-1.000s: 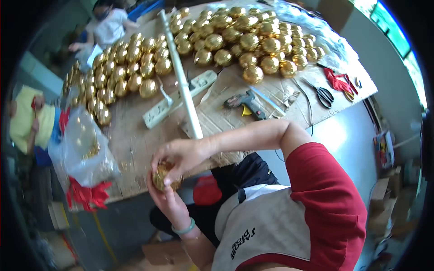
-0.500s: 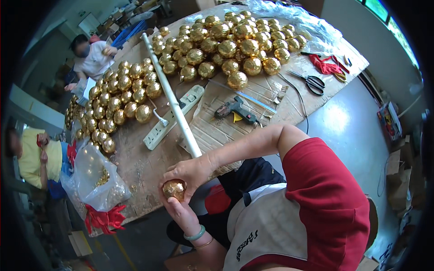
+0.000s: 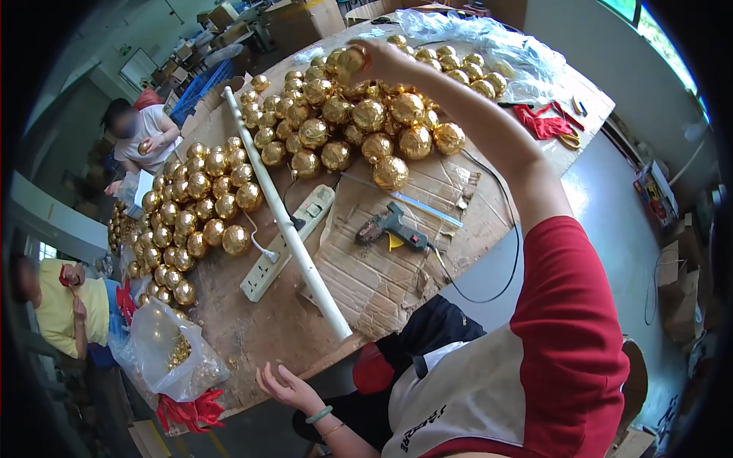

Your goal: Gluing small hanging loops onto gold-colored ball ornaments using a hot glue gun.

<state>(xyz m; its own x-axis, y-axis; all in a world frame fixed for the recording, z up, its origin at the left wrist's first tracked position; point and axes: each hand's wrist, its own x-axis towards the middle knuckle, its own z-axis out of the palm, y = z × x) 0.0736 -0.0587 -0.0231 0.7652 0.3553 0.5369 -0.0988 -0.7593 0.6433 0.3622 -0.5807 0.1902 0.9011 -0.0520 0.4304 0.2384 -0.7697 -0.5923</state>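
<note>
My right arm stretches across the table to the far pile of shiny gold balls [image 3: 369, 114]. Over that pile my right hand [image 3: 379, 61] is closed around a gold ball [image 3: 352, 66], a little blurred. Low at the table's near edge is my left hand [image 3: 290, 390], palm up, fingers apart and holding nothing; a pale green bangle circles its wrist. A long white pole [image 3: 294, 229] separates the far pile from a second group of gold balls [image 3: 200, 185] on the left.
A glue gun [image 3: 392, 229] lies on flattened cardboard [image 3: 366, 275], its cable looping right. Left of it is a power strip [image 3: 267, 269]. An open plastic bag [image 3: 179, 359] with gold bits and red gloves [image 3: 189, 411] sit near left. Two people work at the left.
My hands have parted. The right one has carried the gold ball up to the far pile, while the left has dropped lower and opened. The view has shifted slightly.
</note>
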